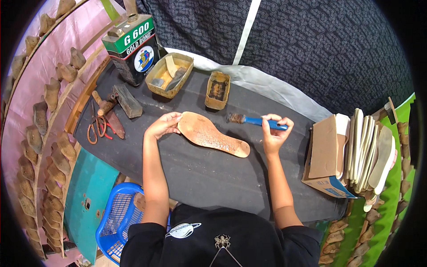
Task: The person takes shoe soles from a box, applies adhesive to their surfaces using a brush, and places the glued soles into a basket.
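Note:
Above the dark table, my left hand (165, 125) grips the wide end of a tan shoe insole (209, 132) between thumb and fingers. A wet, shiny film covers part of the insole's upper face, mostly toward the narrow end. My right hand (276, 133) is closed around the blue handle of a brush (259, 122). Its dark, caked bristles point left, apart from the insole. Just beyond the insole stands a small crusted container (218, 90) with dark residue inside.
At the back left are a green and black metal can (133, 51) and a tray (170, 89) of scraps. Scissors (98, 127), a hammer (104, 105) and a dark block (127, 101) lie at left. Rightward stands a cardboard box (328, 147) beside stacked soles (362, 144). A blue basket (116, 218) sits below.

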Motion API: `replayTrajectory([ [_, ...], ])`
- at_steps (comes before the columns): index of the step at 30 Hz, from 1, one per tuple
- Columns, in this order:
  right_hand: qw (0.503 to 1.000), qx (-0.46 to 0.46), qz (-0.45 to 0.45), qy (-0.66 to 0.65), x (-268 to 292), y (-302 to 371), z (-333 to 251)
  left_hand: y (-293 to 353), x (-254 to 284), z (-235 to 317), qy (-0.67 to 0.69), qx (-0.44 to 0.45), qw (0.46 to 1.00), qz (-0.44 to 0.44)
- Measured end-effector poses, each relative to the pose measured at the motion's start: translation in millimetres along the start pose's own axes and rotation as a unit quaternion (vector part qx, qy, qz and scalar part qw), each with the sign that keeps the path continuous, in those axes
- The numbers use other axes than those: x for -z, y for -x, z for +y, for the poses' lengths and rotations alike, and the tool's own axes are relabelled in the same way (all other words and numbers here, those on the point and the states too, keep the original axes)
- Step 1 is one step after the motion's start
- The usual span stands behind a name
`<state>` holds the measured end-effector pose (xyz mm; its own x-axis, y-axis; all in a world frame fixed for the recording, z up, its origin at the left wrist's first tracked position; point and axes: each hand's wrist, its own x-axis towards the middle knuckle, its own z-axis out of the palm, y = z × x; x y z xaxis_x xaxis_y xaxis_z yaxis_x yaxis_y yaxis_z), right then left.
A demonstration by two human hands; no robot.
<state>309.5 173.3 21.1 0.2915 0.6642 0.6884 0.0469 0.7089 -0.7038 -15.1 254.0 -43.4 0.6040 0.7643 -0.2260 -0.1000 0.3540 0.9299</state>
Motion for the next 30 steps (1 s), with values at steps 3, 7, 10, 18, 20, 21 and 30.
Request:
replayTrajectory([
  [3,0.998,-0.012,-0.052,0.035,21.3,20.8,-12.8,2.0,-5.8,5.9,-0.001,0.005,1.000,0.009],
  [7,0.988,0.015,-0.131,0.083,39.8,43.7,-26.4,1.0,-4.8,5.5,-0.002,0.005,1.000,0.000],
  [10,0.985,0.012,-0.136,0.105,43.0,52.1,-35.2,1.3,-5.9,6.9,-0.006,0.008,1.000,0.000],
  [18,0.968,0.078,-0.166,0.168,37.2,60.1,-35.3,4.1,-7.8,7.9,-0.040,0.006,0.999,0.016],
  [20,0.969,0.078,-0.161,0.173,38.9,61.3,-34.8,3.2,-9.9,8.2,-0.039,0.007,0.999,0.015],
  [21,0.968,0.076,-0.156,0.180,39.7,60.0,-35.9,2.0,-10.7,8.5,-0.037,0.006,0.999,0.017],
  [30,0.981,0.036,-0.094,0.163,51.5,58.9,-38.6,2.7,-7.5,4.3,-0.027,-0.002,0.999,0.030],
])
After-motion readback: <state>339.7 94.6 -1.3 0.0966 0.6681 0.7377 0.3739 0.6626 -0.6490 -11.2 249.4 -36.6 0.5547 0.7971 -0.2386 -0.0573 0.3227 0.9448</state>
